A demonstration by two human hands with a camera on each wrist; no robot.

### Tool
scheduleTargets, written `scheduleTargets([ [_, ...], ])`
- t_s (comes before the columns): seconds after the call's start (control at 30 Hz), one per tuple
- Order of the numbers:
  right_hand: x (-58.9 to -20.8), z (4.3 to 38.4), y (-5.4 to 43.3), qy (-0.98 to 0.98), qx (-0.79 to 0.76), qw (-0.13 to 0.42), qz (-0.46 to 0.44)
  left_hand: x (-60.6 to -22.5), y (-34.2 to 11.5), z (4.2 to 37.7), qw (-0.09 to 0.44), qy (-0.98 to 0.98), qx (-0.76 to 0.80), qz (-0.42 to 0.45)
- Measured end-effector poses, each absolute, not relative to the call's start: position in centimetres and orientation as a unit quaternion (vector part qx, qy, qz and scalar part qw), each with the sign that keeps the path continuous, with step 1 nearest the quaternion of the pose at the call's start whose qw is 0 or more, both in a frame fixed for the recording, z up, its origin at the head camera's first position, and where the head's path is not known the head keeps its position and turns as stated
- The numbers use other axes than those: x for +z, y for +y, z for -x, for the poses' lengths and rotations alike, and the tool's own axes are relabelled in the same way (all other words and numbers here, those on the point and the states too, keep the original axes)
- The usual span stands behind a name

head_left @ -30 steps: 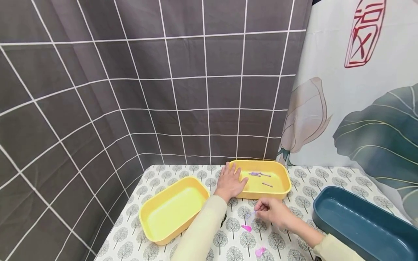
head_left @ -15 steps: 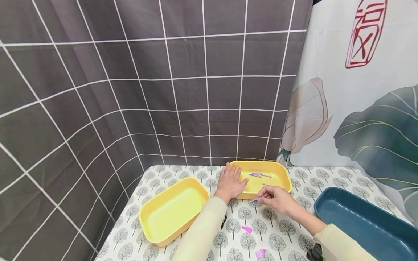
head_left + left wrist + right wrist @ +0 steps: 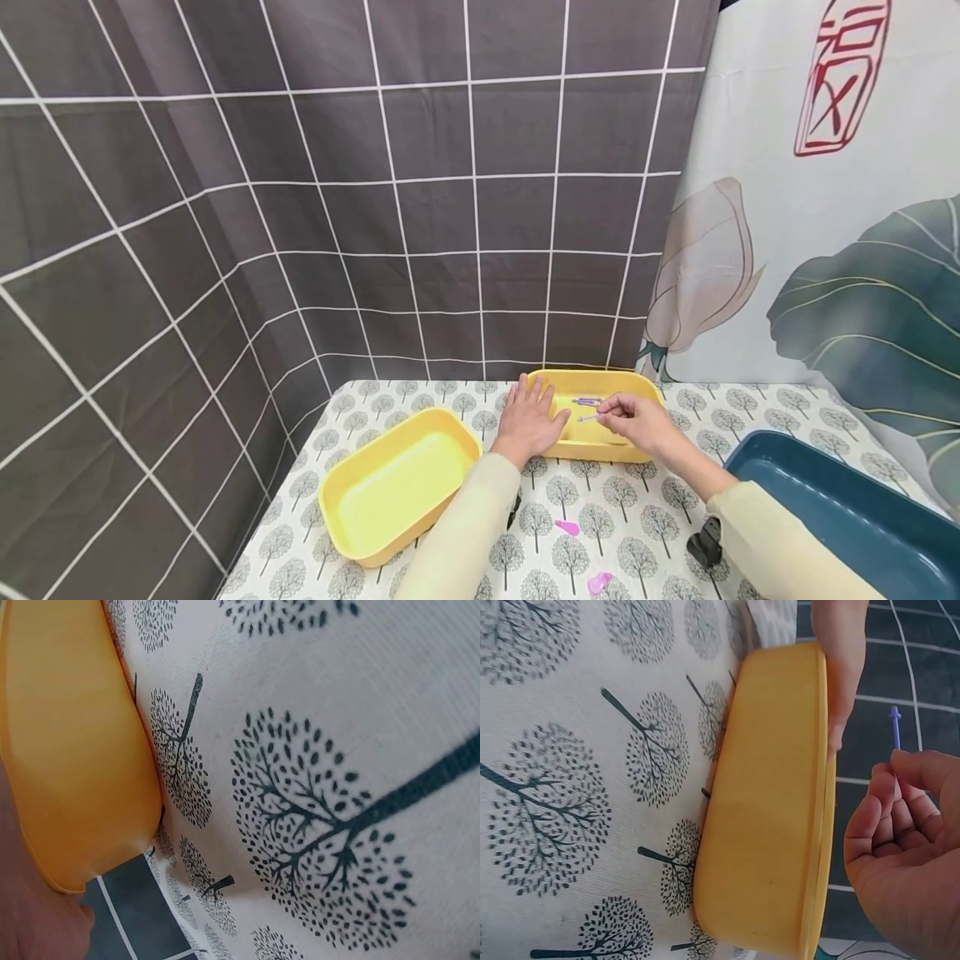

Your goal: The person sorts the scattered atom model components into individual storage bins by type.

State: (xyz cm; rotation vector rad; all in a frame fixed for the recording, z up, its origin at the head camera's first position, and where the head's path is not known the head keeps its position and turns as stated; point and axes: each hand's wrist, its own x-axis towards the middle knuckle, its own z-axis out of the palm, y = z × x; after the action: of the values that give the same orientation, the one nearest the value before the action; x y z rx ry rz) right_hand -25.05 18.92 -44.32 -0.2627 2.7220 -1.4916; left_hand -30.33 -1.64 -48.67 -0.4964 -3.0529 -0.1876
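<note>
In the head view, my right hand [image 3: 636, 422] is over the far yellow plastic bin [image 3: 600, 452]. Its thumb and fingertips pinch a thin purple stick [image 3: 588, 417]. The right wrist view shows that stick [image 3: 896, 729] pointing up from the fingertips, its end small and pointed with a little collar. Several similar purple sticks [image 3: 586, 401] lie on the bin's floor, partly behind my right hand. With fingers spread and straight, my left hand [image 3: 529, 422] rests on the bin's left rim. Only part of that hand [image 3: 41, 919] shows in the left wrist view, beside the bin's yellow wall [image 3: 79, 750].
A second yellow bin [image 3: 397, 483] sits at an angle on the left. To the right stands a dark blue bin [image 3: 832, 500]. Two small pink pieces [image 3: 567, 527] lie on the tree-print cloth [image 3: 536, 483] in front. A dark grid-patterned curtain [image 3: 420, 208] hangs behind the table.
My right hand has lifted the purple stick from the cloth and carried it forward over the far yellow bin. My left hand has stayed on the rim.
</note>
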Motion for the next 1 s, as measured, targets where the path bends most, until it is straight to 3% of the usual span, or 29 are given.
scheduleTargets([
  [0.47,-44.7,28.4,18.9,0.902,-0.429,-0.023,0.042,-48.7,-1.7,30.4,0.027,-0.984,-0.081,0.159],
  [1.0,-44.6,30.0,18.0,0.919,-0.393,-0.021,0.034,-49.1,-1.6,30.8,0.016,-0.985,-0.067,0.160],
])
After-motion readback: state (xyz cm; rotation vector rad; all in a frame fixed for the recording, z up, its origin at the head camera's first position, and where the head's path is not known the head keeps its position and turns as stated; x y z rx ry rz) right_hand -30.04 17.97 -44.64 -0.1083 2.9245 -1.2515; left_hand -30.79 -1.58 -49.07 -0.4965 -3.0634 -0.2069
